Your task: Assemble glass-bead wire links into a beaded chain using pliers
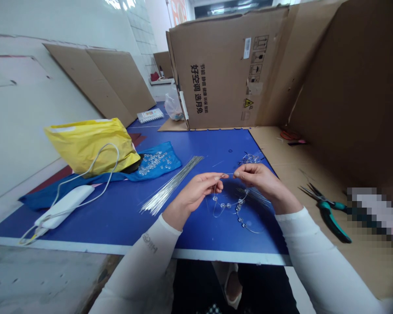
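Over the blue tabletop, my left hand (203, 188) pinches a thin wire near a small clear bead at its fingertips. My right hand (256, 175) is closed on the same wire a short way to the right. Below the hands hangs or lies a curved wire strand with clear beads (228, 205), looping toward the table's front. A bundle of straight silvery wires (172, 185) lies left of my left hand. Clear loose beads (153, 162) rest on a blue cloth farther left. Beaded wire pieces (249, 158) sit just behind my right hand.
At the left are a yellow bag (93, 144) and a white power strip (65, 206) with its cable. A large cardboard box (222, 78) stands behind. Pliers (330, 218) lie on cardboard at the right, with red-handled scissors (287, 134) farther back.
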Available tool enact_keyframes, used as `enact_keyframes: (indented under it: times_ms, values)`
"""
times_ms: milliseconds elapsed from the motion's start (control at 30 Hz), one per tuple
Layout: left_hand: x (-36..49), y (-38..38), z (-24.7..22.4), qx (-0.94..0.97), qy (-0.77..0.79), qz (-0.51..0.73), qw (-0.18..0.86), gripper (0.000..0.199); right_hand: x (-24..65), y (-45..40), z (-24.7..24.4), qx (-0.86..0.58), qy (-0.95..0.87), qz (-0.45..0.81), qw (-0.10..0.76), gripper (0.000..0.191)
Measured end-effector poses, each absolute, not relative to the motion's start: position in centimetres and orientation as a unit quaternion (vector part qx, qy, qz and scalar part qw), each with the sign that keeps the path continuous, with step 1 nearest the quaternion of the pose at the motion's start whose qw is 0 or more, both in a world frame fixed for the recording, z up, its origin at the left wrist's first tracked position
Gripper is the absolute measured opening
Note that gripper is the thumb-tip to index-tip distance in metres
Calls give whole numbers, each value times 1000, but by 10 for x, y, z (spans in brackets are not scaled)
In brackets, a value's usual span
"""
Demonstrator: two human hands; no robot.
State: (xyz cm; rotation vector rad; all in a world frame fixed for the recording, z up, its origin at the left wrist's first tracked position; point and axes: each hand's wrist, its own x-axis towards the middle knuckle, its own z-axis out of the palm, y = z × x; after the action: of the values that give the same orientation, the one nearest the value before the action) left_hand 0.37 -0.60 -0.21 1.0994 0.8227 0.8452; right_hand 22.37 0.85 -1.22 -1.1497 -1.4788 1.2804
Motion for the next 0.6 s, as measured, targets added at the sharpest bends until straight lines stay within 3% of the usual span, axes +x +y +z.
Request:
enact_keyframes:
  times_ms: [333, 600]
  values:
    - [6, -2, -12, 536, 392, 392, 637, 18, 217, 4, -12, -437, -697, 400, 404, 25]
    - [5, -1, -16, 520, 391, 384, 656, 15, 208, -3, -11, -444, -762, 307, 359, 16]
